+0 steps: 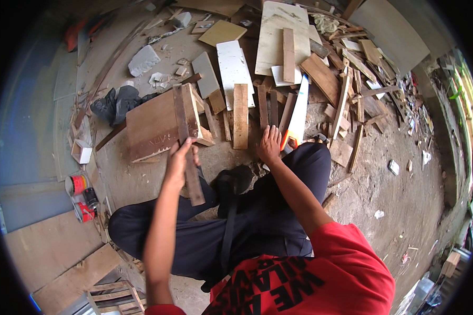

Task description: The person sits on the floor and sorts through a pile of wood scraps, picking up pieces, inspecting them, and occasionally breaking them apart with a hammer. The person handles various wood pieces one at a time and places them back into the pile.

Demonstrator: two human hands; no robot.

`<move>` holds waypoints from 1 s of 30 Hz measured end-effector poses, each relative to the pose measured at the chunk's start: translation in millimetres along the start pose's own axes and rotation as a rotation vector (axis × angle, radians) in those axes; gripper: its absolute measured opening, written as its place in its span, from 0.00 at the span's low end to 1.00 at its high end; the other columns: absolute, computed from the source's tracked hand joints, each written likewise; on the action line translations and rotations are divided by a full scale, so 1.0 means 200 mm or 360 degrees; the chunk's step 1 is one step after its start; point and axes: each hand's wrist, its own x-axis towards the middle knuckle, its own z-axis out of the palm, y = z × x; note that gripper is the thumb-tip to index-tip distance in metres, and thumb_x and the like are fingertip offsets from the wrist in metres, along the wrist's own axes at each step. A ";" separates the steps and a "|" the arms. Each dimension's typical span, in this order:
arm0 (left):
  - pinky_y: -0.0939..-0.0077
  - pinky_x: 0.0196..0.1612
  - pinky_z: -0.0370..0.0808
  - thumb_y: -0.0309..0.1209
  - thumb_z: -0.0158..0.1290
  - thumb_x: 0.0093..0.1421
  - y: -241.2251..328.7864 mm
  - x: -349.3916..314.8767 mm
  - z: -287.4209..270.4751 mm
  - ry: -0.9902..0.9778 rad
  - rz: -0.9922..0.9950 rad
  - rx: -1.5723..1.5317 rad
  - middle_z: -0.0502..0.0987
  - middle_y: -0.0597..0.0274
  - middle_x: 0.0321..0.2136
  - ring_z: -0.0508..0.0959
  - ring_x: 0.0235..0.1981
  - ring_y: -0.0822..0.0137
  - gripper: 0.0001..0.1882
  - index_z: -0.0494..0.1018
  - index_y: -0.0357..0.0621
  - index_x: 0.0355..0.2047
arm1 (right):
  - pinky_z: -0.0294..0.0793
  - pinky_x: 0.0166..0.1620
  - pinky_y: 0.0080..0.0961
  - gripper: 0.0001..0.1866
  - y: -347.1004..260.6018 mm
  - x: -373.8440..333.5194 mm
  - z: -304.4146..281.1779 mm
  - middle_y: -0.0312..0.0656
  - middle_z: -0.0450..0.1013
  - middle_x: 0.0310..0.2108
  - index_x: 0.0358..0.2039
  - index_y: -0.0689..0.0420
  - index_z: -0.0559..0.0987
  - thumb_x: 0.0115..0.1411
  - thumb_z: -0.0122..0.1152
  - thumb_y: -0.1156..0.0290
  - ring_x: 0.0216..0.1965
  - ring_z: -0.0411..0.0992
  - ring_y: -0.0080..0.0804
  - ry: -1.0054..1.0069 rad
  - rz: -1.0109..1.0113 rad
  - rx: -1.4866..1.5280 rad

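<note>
My left hand (181, 160) is wrapped around a long, narrow wooden strip (188, 170), which slants upward across a brown wooden box (151, 123). My right hand (270, 144) lies with its fingers stretched out over the near ends of dark wooden strips (274, 109) on the floor. Just right of that hand is a handsaw with a pale blade (299, 113) and an orange handle (289, 140). A lighter wooden board (240, 116) lies between my two hands, touched by neither.
Scrap wood (360, 89) is heaped at the far right. White boards (235, 71) and a large pale panel (281, 37) lie ahead. A black plastic bag (122, 102) is beyond the box at left. Red cans (79, 185) stand by the left wall; a concrete ledge (441, 126) runs along the right.
</note>
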 end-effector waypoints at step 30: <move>0.81 0.21 0.68 0.47 0.45 0.69 1.00 -0.12 -0.24 0.0089 0.0354 -0.0067 0.68 0.68 0.23 0.70 0.18 0.77 0.25 0.68 0.35 0.49 | 0.49 0.66 0.54 0.48 -0.57 0.80 0.16 0.68 0.48 0.65 0.63 0.70 0.54 0.54 0.64 0.49 0.68 0.46 0.61 0.0263 0.0617 0.0590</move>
